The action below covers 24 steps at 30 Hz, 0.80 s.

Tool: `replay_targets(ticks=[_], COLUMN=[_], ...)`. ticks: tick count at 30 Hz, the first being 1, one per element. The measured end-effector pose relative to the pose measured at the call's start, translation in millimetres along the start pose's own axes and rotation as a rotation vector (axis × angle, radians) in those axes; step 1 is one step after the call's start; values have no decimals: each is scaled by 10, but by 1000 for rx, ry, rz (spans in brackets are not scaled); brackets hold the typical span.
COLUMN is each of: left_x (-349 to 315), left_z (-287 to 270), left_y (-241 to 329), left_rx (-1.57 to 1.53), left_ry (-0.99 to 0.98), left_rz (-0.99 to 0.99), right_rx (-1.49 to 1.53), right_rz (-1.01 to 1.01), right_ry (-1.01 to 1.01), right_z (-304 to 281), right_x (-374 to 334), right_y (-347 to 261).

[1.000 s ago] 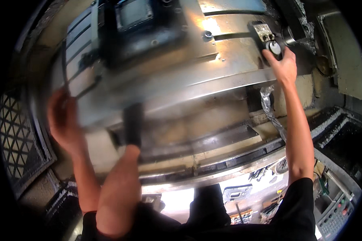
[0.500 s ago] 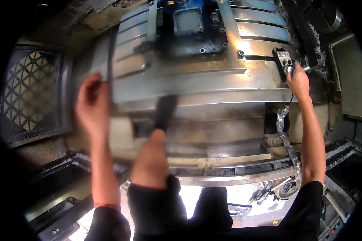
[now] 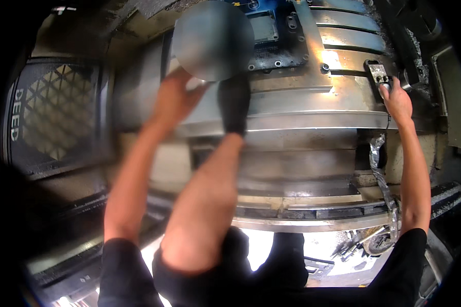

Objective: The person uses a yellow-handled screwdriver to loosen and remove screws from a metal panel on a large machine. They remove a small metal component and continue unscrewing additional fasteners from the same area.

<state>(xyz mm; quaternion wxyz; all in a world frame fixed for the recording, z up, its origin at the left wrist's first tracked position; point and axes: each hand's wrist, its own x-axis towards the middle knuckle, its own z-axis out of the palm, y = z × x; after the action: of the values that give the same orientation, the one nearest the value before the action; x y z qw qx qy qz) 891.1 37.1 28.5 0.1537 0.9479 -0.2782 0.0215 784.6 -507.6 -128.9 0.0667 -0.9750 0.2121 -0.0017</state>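
Observation:
At the right of the metal machine table (image 3: 292, 120), my right hand (image 3: 398, 102) has its fingers around the pale round knob (image 3: 384, 90) of a handheld control pendant (image 3: 376, 70), which lies on the table. My left hand (image 3: 173, 100) is raised over the table's left part, blurred, with thumb and fingers apart. Its fingertips come to the lower edge of a round grey disc-like part (image 3: 212, 41); whether they touch it I cannot tell. My left leg (image 3: 205, 204) is stretched forward, its dark-covered foot (image 3: 233, 105) reaching over the table.
A black plate (image 3: 292, 51) with a square window and holes sits on the slotted table, partly behind the disc. A foil-wrapped cable (image 3: 381, 174) hangs from the front right. A metal sill (image 3: 307, 223) crosses in front of me, and a grille panel (image 3: 59, 112) stands left.
My left hand has moved forward and right. My left leg has stretched farther forward, and the grey disc has come into view. My right hand stays on the pendant as the view shifts.

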Motion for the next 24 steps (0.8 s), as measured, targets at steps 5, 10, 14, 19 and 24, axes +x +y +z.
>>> replay_targets(ticks=[5,10,14,19,24], left_x=[1184,2348,2816,3248,3361], left_z=[638,1105,1486,1689,1746], left_y=[-824,-762,-1231,-1319,-1337], left_rx=[325,206,251,253,302], left_ry=[223,155,98,62,18], left_rz=[410,285,282,85,75], right_rx=[49,59,38,-46,206], right_rz=[-130,-100,-96,245,201], right_ry=[154,147,267,38,299], right_z=[64,185,184,171,-163], right_x=[146,128,37,-22,-211], right_y=[51,281,108,208,-399])
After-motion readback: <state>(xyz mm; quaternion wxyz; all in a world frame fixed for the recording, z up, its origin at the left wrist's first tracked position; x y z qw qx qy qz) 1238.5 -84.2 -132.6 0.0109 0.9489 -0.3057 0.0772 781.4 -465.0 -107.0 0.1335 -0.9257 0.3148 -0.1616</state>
